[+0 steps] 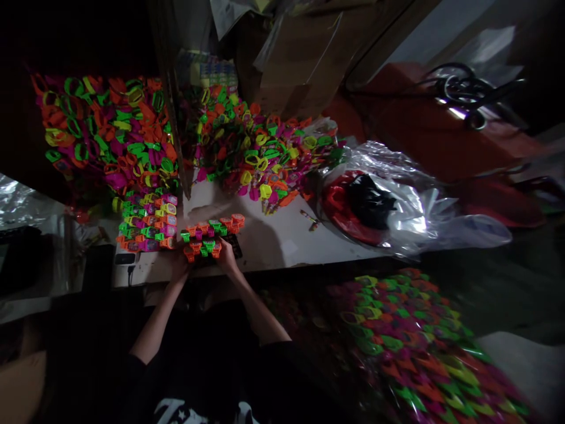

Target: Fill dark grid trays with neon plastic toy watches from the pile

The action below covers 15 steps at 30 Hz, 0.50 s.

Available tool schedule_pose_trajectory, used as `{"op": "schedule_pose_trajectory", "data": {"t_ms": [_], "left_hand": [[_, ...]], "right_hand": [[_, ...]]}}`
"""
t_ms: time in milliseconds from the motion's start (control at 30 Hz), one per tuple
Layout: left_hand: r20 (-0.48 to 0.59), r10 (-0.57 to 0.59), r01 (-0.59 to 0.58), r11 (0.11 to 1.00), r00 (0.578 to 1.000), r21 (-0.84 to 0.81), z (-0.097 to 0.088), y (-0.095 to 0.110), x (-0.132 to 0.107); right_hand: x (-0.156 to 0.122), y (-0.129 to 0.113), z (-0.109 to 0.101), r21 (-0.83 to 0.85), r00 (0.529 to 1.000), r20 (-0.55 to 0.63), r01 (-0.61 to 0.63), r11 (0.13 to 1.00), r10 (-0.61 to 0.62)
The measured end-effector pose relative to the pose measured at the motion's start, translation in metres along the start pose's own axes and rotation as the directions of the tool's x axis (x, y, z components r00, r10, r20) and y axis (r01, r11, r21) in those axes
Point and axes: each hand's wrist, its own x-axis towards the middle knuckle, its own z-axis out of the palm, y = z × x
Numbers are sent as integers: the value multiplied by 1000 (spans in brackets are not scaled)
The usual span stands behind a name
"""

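Observation:
Both of my hands rest at the near edge of a white table point(282, 235). My left hand point(180, 268) sits at the left end of a short row of small orange and green plastic toy pieces point(203, 247). My right hand point(227, 257) is at the right end of that row, fingers curled against the pieces and over a dark flat object point(235, 246). A second row of the same toys point(214, 227) lies just beyond. The fingers of both hands are dim and partly hidden by the toys.
Neat stacks of assembled toys point(148, 227) lie left of my hands. Big loose heaps of neon toys fill the back left point(106, 129), back centre point(260, 150) and a bag at lower right point(410, 341). A clear plastic bag with red and black items point(371, 206) lies right. Cardboard boxes point(300, 59) stand behind.

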Motion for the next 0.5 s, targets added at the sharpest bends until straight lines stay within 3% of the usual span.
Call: {"op": "schedule_pose_trajectory", "data": {"t_ms": [267, 500], "left_hand": [[28, -73, 76, 986, 997, -147, -3, 5, -3], [28, -170, 171, 947, 985, -270, -3, 11, 0]], "right_hand": [[-1, -5, -2, 85, 999, 34, -12, 996, 9], [-2, 12, 3, 117, 999, 28, -40, 992, 37]]}}
